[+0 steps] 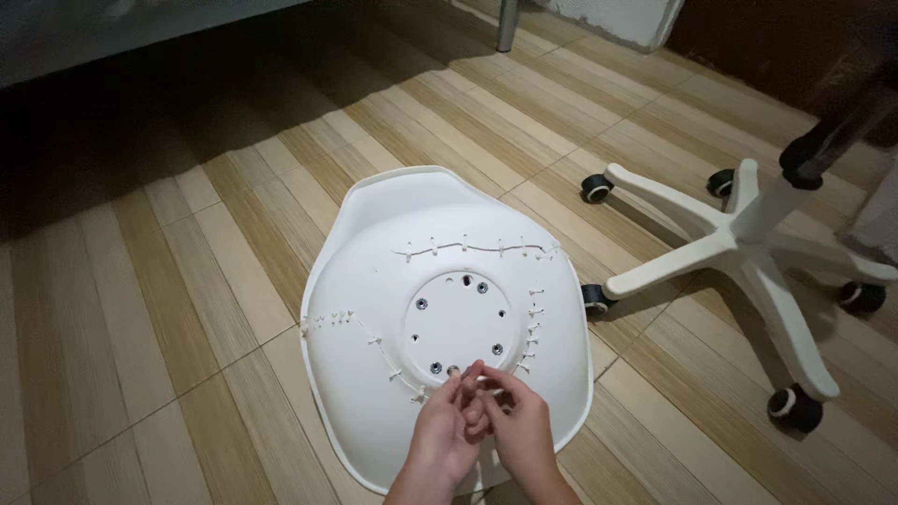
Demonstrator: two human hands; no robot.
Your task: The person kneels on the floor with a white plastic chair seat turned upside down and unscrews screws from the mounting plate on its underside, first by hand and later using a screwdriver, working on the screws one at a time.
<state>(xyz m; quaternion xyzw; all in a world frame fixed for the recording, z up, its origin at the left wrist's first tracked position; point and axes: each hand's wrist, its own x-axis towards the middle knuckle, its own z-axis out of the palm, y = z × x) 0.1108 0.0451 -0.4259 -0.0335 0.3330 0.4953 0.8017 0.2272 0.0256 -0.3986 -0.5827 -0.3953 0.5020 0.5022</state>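
Note:
A white plastic chair seat shell (393,243) lies upside down on the wooden floor. Cracks in it are stitched with white ties. Its round mounting plate (458,318) has several bolt holes. My left hand (444,435) and my right hand (514,425) meet over the near rim of the plate. Their fingertips pinch a small metal piece (456,372), a bolt or washer, just beside the nearest hole. Which hand bears it more I cannot tell.
A white five-arm chair base (748,243) with black castors lies on its side to the right, its black column (823,150) pointing up and away. A metal leg (506,23) stands at the top. A dark shadow covers the far left floor.

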